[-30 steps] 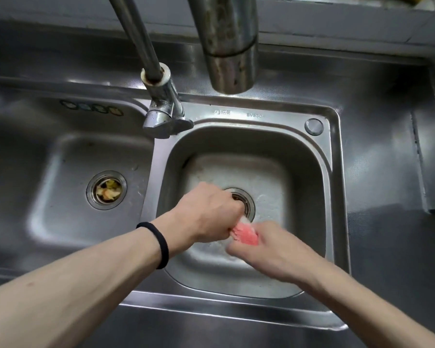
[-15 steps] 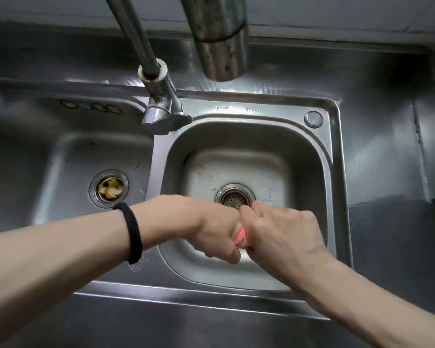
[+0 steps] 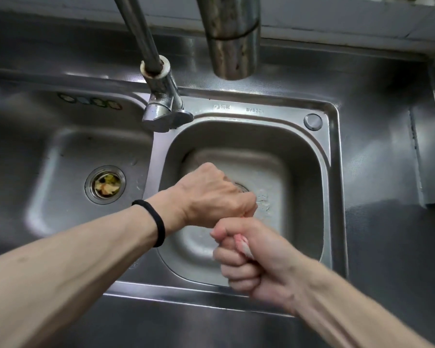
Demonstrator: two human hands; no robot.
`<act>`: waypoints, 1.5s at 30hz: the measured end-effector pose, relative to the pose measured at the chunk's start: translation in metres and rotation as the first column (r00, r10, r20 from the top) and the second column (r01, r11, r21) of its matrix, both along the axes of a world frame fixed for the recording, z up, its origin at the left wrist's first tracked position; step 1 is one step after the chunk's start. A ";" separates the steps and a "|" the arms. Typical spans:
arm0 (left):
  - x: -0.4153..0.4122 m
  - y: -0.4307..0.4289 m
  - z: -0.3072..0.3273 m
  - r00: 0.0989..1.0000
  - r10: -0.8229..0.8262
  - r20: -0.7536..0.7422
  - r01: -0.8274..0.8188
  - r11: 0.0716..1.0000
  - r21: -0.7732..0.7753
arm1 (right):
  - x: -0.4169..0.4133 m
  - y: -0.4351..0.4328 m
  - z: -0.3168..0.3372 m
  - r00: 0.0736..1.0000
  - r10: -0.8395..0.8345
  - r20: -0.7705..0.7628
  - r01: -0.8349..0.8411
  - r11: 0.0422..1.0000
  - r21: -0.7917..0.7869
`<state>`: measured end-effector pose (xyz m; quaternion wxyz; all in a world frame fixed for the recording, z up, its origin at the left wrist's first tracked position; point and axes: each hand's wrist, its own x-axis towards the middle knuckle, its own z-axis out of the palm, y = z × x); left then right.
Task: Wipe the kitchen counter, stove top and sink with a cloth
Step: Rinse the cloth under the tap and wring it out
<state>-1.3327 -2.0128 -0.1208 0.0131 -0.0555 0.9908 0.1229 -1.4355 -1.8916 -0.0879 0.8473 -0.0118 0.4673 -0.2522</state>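
Observation:
Both my hands are over the right basin (image 3: 309, 177) of a steel double sink. My left hand (image 3: 214, 197) and my right hand (image 3: 251, 254) are clenched one behind the other around a twisted pink cloth (image 3: 241, 244). Only a small pink bit of the cloth shows between my right thumb and fingers; the rest is hidden inside the fists. My left fist sits above the right basin's drain (image 3: 241, 188), which it mostly covers. A black band is on my left wrist.
The left basin (image 3: 48, 177) has a drain (image 3: 105, 184) holding food scraps. A tap (image 3: 161, 101) rises between the basins, and a thick steel spout (image 3: 230, 38) hangs over the right basin. Steel counter (image 3: 387, 197) lies to the right, a wall edge behind.
My hands have twisted against each other around the cloth: the left fist moved up over the drain, the right fist turned knuckles-left and dropped toward me. Less of the pink cloth shows now.

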 end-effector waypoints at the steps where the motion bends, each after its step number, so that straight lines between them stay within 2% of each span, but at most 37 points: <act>1: 0.000 0.003 0.002 0.999 -0.004 -0.051 0.006 1.000 0.030 | 0.003 0.004 -0.001 0.987 -0.061 0.147 0.061 0.998 -0.001; 3: -0.001 0.004 0.000 0.974 0.031 -0.227 -0.017 0.998 0.065 | 0.008 0.007 -0.002 0.898 -0.152 0.413 0.171 0.985 -0.008; 4: -0.002 0.003 -0.002 0.959 0.041 -0.280 -0.025 0.998 0.059 | 0.009 0.007 -0.003 0.851 -0.175 0.494 0.206 0.978 -0.009; 6: -0.004 0.001 -0.001 0.980 0.033 -0.195 -0.025 0.999 0.044 | 0.010 0.005 -0.005 0.842 -0.210 0.496 0.235 0.972 0.013; 7: -0.006 0.000 0.001 0.997 0.030 -0.064 -0.030 1.000 0.009 | 0.011 0.003 -0.007 0.889 -0.206 0.410 0.214 0.977 0.026; 8: -0.007 -0.002 0.001 0.997 0.038 0.062 -0.037 0.999 -0.017 | 0.009 0.001 -0.007 0.952 -0.168 0.256 0.169 0.985 0.021; 9: -0.009 -0.001 -0.001 0.987 0.066 0.148 -0.063 0.998 -0.030 | 0.004 0.000 -0.005 0.994 -0.093 0.048 0.094 0.996 -0.005; 10: -0.010 0.000 -0.003 0.976 0.110 0.189 -0.103 0.994 -0.045 | -0.003 0.000 -0.004 0.979 0.016 -0.203 -0.030 0.998 -0.063; 11: -0.011 0.003 -0.006 0.963 0.165 0.214 -0.154 0.986 -0.068 | -0.010 0.002 -0.004 0.876 0.125 -0.466 -0.201 0.973 -0.116; 12: -0.012 0.005 -0.009 0.938 0.234 0.254 -0.221 0.972 -0.079 | -0.017 0.005 -0.004 0.698 0.177 -0.693 -0.366 0.921 -0.133; 13: -0.014 0.006 -0.011 0.902 0.311 0.299 -0.305 0.950 -0.068 | -0.025 0.012 -0.006 0.496 0.146 -0.856 -0.480 0.868 -0.130; 14: -0.015 0.006 -0.011 0.849 0.385 0.362 -0.410 0.912 -0.008 | -0.031 0.021 -0.005 0.327 0.083 -0.941 -0.543 0.832 -0.116; 15: -0.015 0.005 -0.010 0.792 0.419 0.444 -0.509 0.855 0.103 | -0.036 0.029 -0.002 0.206 0.000 -0.978 -0.586 0.801 -0.123; 16: -0.015 0.004 -0.008 0.743 0.402 0.534 -0.591 0.769 0.244 | -0.038 0.038 0.000 0.129 -0.096 -0.987 -0.626 0.764 -0.156; 18: -0.015 0.000 0.001 0.685 0.295 0.666 -0.700 0.517 0.492 | -0.038 0.048 0.002 0.021 -0.231 -0.973 -0.742 0.649 -0.170; 19: -0.015 0.000 0.006 0.658 0.196 0.727 -0.736 0.371 0.566 | -0.036 0.051 0.001 -0.022 -0.285 -0.958 -0.786 0.598 -0.160; 20: -0.015 0.001 0.012 0.640 0.059 0.766 -0.755 0.231 0.613 | -0.033 0.052 -0.001 -0.052 -0.331 -0.942 -0.820 0.553 -0.149; 21: -0.014 0.003 0.019 0.638 -0.092 0.765 -0.754 0.128 0.644 | -0.030 0.051 -0.003 -0.065 -0.363 -0.930 -0.844 0.517 -0.142; 22: -0.014 0.005 0.026 0.645 -0.227 0.729 -0.736 0.070 0.673 | -0.028 0.049 -0.004 -0.071 -0.397 -0.915 -0.864 0.483 -0.142; 24: -0.011 0.008 0.037 0.636 -0.429 0.641 -0.701 0.026 0.713 | -0.027 0.040 -0.008 -0.042 -0.471 -0.881 -0.874 0.445 -0.196; 26: -0.009 0.012 0.046 0.595 -0.517 0.615 -0.703 0.036 0.710 | -0.028 0.030 -0.010 0.000 -0.578 -0.816 -0.895 0.364 -0.259; 28: -0.007 0.016 0.048 0.530 -0.504 0.683 -0.730 0.138 0.669 | -0.033 0.018 -0.010 -0.045 -0.652 -0.757 -0.952 0.258 -0.166; 30: -0.005 0.021 0.043 0.474 -0.382 0.793 -0.718 0.353 0.599 | -0.035 0.009 -0.006 -0.148 -0.574 -0.806 -0.975 0.220 0.023; 31: -0.006 0.023 0.040 0.481 -0.285 0.829 -0.665 0.498 0.557 | -0.034 0.007 -0.004 -0.222 -0.450 -0.865 -0.968 0.208 0.141; 33: -0.008 0.026 0.035 0.565 -0.064 0.823 -0.471 0.794 0.385 | -0.029 0.004 -0.003 -0.331 -0.163 -0.929 -0.934 0.199 0.298; 34: -0.010 0.026 0.032 0.631 0.042 0.775 -0.363 0.899 0.247 | -0.027 0.004 -0.005 -0.321 -0.032 -0.946 -0.917 0.261 0.302; 35: -0.011 0.025 0.028 0.707 0.130 0.696 -0.281 0.954 0.107 | -0.027 0.003 -0.007 -0.252 0.048 -0.967 -0.895 0.367 0.252; 36: -0.012 0.023 0.024 0.783 0.186 0.594 -0.233 0.973 0.002 | -0.027 0.001 -0.009 -0.139 0.141 -0.980 -0.857 0.478 0.190; 37: -0.014 0.019 0.020 0.847 0.210 0.488 -0.204 0.977 -0.066 | -0.027 -0.003 -0.008 0.032 0.233 -0.972 -0.795 0.595 0.117; 38: -0.016 0.015 0.017 0.897 0.209 0.390 -0.180 0.977 -0.110 | -0.028 -0.007 -0.008 0.250 0.286 -0.925 -0.697 0.716 0.033; 39: -0.018 0.012 0.015 0.926 0.195 0.323 -0.159 0.978 -0.135 | -0.026 -0.010 -0.007 0.460 0.279 -0.843 -0.562 0.826 -0.033; 40: -0.017 0.009 0.013 0.942 0.180 0.283 -0.145 0.979 -0.141 | -0.023 -0.011 -0.005 0.631 0.242 -0.737 -0.414 0.908 -0.057; 42: -0.014 0.006 0.010 0.962 0.145 0.231 -0.112 0.982 -0.150 | -0.014 -0.007 -0.001 0.858 0.143 -0.493 -0.177 0.984 -0.023; 43: -0.013 0.006 0.009 0.969 0.125 0.211 -0.094 0.984 -0.151 | -0.009 -0.003 -0.001 0.922 0.113 -0.370 -0.115 0.993 0.018; 45: -0.008 0.007 0.006 0.974 0.087 0.209 -0.061 0.990 -0.126 | 0.000 0.003 -0.001 0.988 0.049 -0.148 -0.039 0.997 0.073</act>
